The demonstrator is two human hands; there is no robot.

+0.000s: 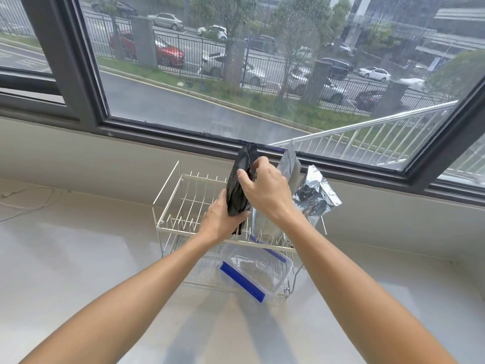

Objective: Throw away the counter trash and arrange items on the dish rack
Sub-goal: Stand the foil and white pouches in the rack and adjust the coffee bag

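Observation:
A white wire dish rack (183,203) with two tiers stands on the pale counter below the window. Both hands hold a black pouch (237,185) upright in the rack's upper tier: my left hand (223,216) grips its lower part, my right hand (265,190) pinches its upper edge. To the right of it a grey pouch (291,169) and a crumpled silver foil bag (315,195) stand in the same tier. On the lower tier lies a clear plastic container (262,269) with blue clips.
The pale counter (78,258) stretches left and right of the rack. A thin white cable (29,198) lies at the far left by the wall. A large window (210,74) with a dark frame rises directly behind the rack.

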